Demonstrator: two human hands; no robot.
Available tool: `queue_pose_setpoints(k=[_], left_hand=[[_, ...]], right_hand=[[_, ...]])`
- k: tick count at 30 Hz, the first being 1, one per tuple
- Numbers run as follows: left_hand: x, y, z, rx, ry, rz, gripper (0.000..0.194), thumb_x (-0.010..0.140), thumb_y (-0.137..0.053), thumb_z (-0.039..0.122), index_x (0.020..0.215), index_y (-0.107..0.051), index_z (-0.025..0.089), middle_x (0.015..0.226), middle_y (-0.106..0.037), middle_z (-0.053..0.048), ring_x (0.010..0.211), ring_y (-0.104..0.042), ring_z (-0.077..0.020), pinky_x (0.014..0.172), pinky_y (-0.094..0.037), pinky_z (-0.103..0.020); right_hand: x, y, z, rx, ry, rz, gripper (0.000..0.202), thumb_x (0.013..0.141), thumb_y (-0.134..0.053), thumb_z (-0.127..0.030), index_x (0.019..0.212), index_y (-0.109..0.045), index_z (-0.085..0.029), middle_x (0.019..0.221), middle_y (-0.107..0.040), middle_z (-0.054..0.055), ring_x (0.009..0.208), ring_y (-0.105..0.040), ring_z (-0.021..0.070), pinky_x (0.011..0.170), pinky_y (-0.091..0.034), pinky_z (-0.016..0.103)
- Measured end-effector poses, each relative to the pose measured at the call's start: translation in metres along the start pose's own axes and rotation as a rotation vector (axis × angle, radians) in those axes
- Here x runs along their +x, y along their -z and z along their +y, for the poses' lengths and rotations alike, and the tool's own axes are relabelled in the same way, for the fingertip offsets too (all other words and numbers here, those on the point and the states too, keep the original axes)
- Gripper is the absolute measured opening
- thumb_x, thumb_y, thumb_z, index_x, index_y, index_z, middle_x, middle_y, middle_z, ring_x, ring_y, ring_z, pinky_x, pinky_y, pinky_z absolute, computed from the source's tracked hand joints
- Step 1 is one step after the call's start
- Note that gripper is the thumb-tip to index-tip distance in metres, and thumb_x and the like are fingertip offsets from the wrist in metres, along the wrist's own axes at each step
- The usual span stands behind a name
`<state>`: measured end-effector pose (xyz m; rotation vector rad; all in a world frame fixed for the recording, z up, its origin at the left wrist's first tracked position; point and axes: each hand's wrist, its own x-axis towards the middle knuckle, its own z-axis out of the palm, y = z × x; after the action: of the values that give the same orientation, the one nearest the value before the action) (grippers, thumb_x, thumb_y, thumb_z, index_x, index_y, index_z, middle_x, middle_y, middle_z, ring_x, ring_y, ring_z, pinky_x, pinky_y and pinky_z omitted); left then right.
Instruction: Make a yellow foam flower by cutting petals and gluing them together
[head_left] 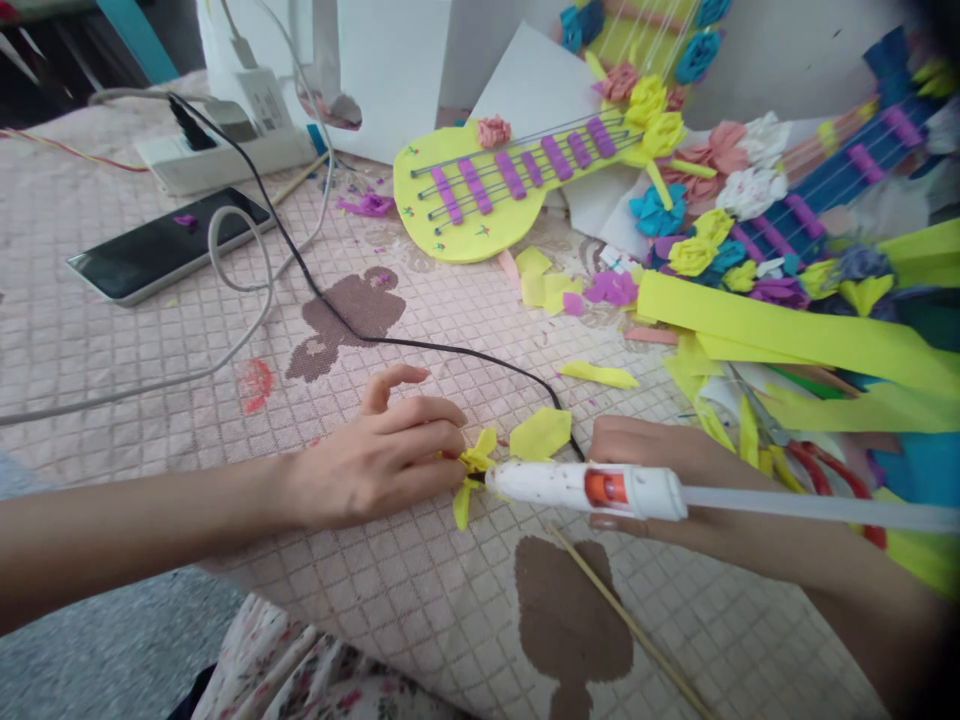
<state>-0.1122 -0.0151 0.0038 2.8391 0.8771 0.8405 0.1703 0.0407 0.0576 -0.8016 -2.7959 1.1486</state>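
My right hand (pixel 652 445) is closed round a white hot glue gun (pixel 540 485), with a long clear glue stick (pixel 795 507) coming out of its back end. The gun's dark nozzle touches or nearly touches a small yellow paper flower (pixel 476 460). My left hand (pixel 394 445) pinches this flower from the left, its index finger raised and the fingertips partly hidden. A loose yellow paper petal (pixel 541 433) lies just beyond the gun. Below the gun, a thin wooden stick (pixel 634 625) rests on the patterned tablecloth (pixel 420 590).
A yellow paper guitar (pixel 472 205) and a blue one (pixel 810 215) lie at the back among paper flowers. Yellow strips (pixel 795 325) and scissors (pixel 814 465) are at right. A phone (pixel 169 245), power strip (pixel 217 155) and black cord (pixel 442 347) are on the table.
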Motion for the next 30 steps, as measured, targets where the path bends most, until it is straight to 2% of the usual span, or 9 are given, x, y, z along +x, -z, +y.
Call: queue_pose_setpoints(k=[11, 18, 22, 30], left_hand=[[0.0, 0.0, 0.0, -0.001, 0.012, -0.021, 0.024, 0.094, -0.038, 0.011, 0.09, -0.059, 0.023, 0.089, -0.067, 0.001, 0.101, -0.055, -0.0148, 0.106, -0.02, -0.043], [-0.001, -0.002, -0.001, -0.003, 0.034, -0.02, 0.018, 0.094, -0.043, 0.015, 0.092, -0.059, 0.023, 0.092, -0.068, 0.001, 0.101, -0.054, -0.015, 0.105, -0.021, -0.042], [0.001, -0.002, -0.002, -0.041, 0.052, -0.022, 0.011, 0.092, -0.049, 0.018, 0.094, -0.059, 0.022, 0.091, -0.067, 0.0, 0.1, -0.054, -0.016, 0.104, -0.023, -0.041], [0.003, -0.004, -0.002, -0.17, 0.126, -0.058, 0.006, 0.089, -0.055, 0.022, 0.094, -0.058, 0.023, 0.098, -0.066, -0.001, 0.106, -0.053, -0.0173, 0.101, -0.025, -0.04]], right_hand=[[-0.003, -0.001, 0.002, 0.006, -0.045, 0.009, 0.005, 0.088, -0.055, -0.035, 0.088, -0.054, -0.029, 0.071, -0.049, -0.005, 0.059, -0.044, 0.0116, 0.057, -0.036, 0.024], [-0.007, 0.002, 0.003, 0.057, -0.018, -0.043, 0.007, 0.086, -0.059, -0.028, 0.093, -0.059, -0.028, 0.085, -0.061, -0.003, 0.078, -0.056, 0.0127, 0.066, -0.04, 0.024], [-0.01, 0.001, 0.007, 0.029, -0.03, -0.025, 0.012, 0.086, -0.059, -0.03, 0.097, -0.059, -0.029, 0.086, -0.061, -0.003, 0.078, -0.056, 0.013, 0.065, -0.04, 0.024], [-0.016, -0.001, 0.008, -0.022, -0.05, 0.042, 0.009, 0.085, -0.06, -0.033, 0.091, -0.06, -0.026, 0.08, -0.061, -0.003, 0.071, -0.057, 0.0115, 0.062, -0.04, 0.024]])
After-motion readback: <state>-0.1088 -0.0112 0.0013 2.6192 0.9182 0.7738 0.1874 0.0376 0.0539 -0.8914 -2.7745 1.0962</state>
